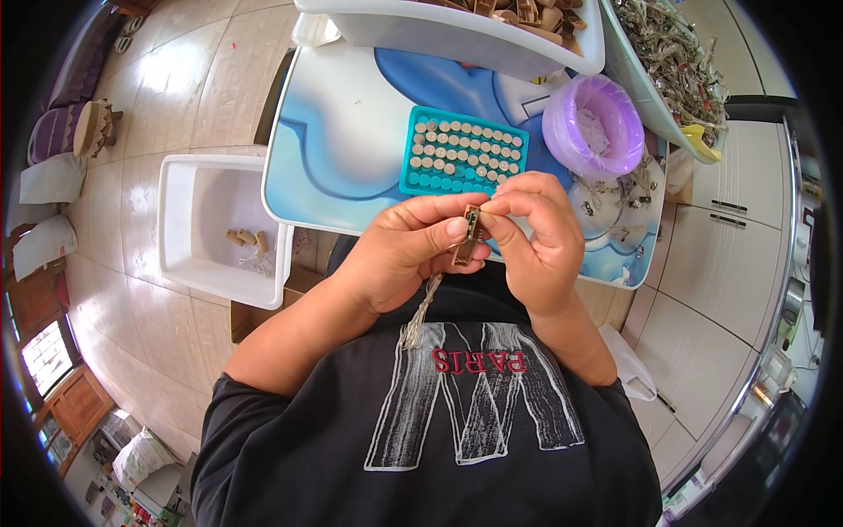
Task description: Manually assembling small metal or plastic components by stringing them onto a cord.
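Observation:
My left hand (pixel 413 237) grips a small brown plastic casing (pixel 466 245), held upright in front of my chest with its open side showing. Inside it, small metal parts are too fine to name. From below the left hand hangs a bundle of thin pale wire (pixel 423 307). My right hand (pixel 536 233) is closed in a pinch at the casing's upper end; anything tiny between thumb and finger is hidden. Just beyond both hands lies a teal tray (pixel 407 167) with rows of small round silvery discs, and several slots in its nearest row hold no disc.
Right of the tray stands a tub lined with purple plastic (pixel 559 132), holding white pieces. Loose wires and metal bits (pixel 615 206) lie near it. Brown casings fill a white bin (pixel 457 46); wire bundles fill a green basket (pixel 632 66). A white bin (pixel 171 220) sits left, below the blue table (pixel 334 114).

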`<act>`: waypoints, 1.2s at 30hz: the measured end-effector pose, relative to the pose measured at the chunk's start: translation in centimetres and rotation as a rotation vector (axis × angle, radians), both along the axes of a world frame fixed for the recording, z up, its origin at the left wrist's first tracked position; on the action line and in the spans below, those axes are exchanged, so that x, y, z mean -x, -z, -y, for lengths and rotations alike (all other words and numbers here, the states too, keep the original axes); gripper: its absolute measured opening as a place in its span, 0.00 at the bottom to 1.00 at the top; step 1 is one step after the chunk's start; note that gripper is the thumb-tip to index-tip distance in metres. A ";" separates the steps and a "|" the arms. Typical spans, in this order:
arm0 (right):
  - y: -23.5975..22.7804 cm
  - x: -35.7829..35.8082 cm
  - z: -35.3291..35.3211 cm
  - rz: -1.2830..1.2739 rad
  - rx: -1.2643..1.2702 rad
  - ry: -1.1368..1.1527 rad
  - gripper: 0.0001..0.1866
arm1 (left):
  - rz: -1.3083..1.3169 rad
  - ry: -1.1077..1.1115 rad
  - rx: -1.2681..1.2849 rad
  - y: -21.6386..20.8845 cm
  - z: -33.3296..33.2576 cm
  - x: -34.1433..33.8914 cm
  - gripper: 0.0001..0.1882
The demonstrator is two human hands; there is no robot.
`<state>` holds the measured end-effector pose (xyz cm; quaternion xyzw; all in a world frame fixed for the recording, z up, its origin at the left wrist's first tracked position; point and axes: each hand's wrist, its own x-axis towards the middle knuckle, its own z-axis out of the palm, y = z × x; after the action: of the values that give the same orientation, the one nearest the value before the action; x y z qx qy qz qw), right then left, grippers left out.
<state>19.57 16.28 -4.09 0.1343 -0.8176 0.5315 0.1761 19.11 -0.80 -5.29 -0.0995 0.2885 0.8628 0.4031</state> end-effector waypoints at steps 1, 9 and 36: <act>0.0 0.1 0.0 -0.006 -0.010 0.001 0.08 | 0.004 0.001 0.001 0.0 0.0 0.0 0.18; -0.5 0.4 -0.3 -0.060 -0.161 -0.053 0.08 | -0.019 -0.024 0.096 -0.2 -0.1 0.0 0.17; 2.1 -2.5 2.3 0.497 0.305 -0.153 0.43 | -0.600 -0.362 0.446 -1.4 -1.2 -0.4 0.13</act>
<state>22.06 14.00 -6.16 0.0334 -0.7338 0.6766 -0.0517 19.55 0.39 -3.89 0.0222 0.5509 0.8268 0.1116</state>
